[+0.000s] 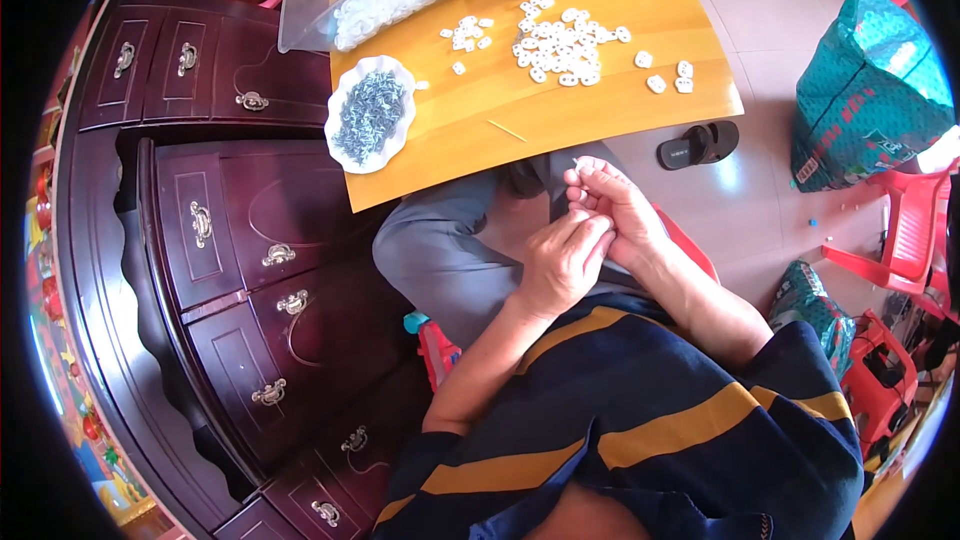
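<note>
striped sleeves lead to both hands over the lap, beside an orange table strewn with white pieces. left hand curls shut against the right hand, whose fingertips pinch a tiny white piece.

Both forearms coming up from lower edge, meeting over the lap. Left hand curling its fingers against right hand; right fingertips pinching together, pointing up.
</note>
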A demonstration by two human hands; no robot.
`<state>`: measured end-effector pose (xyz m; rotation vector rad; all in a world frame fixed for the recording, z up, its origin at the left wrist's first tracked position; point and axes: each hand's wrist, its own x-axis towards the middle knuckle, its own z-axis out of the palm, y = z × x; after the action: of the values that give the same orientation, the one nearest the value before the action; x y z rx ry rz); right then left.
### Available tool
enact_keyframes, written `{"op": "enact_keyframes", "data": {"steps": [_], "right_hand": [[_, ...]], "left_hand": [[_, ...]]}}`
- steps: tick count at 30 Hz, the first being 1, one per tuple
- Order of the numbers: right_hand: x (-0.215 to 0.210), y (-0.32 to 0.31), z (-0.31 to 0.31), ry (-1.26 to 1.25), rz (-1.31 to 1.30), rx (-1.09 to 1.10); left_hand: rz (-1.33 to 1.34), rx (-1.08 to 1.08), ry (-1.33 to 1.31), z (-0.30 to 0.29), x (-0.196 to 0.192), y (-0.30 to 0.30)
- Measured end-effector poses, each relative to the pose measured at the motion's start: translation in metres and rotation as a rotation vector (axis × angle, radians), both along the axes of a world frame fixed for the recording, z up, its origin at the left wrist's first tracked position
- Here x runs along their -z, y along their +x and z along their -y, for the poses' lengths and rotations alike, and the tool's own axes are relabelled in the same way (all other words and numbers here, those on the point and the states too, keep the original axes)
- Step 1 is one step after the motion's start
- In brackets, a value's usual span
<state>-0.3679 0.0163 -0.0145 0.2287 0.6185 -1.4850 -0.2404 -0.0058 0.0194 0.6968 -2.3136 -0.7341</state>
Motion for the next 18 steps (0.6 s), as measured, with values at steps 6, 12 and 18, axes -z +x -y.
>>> {"op": "enact_keyframes", "data": {"steps": [6, 12, 18], "right_hand": [[-0.006, 0.005, -0.001, -0.099, -0.161, -0.034], [-0.01, 0.01, -0.005, -0.104, -0.172, -0.025], [-0.011, 0.011, -0.003, -0.148, -0.221, -0.024]], "left_hand": [[-0.071, 0.03, 0.239, -0.001, -0.001, 0.005], [-0.009, -0.109, 0.753, -0.006, -0.005, 0.004], [-0.144, -0.085, 0.895, -0.006, -0.001, 0.011]]}}
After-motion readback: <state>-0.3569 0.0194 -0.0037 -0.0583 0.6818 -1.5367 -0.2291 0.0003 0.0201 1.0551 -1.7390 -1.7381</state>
